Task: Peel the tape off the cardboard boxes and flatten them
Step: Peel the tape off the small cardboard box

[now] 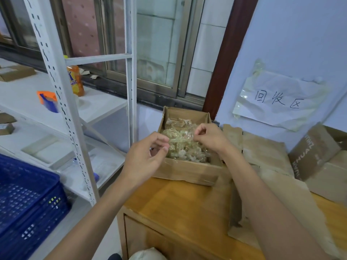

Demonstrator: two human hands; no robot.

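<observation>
An open cardboard box (185,171) stands at the back of a wooden cabinet top (180,205). It is full of crumpled clear tape (183,145). My left hand (144,158) hovers at the box's left edge, fingers curled, thumb and forefinger close together at the tape wad. My right hand (208,137) is over the box, fingertips pinched at the tape near the right side. Whether a thin strip stretches between the two hands is hard to tell. Flattened cardboard (266,152) lies to the right of the box.
A white metal shelf rack (62,102) stands to the left, holding an orange bottle (76,81) and small packs. A blue plastic crate (28,201) sits at lower left. Closed boxes (319,156) stand at right beneath a paper sign (279,100) on the wall.
</observation>
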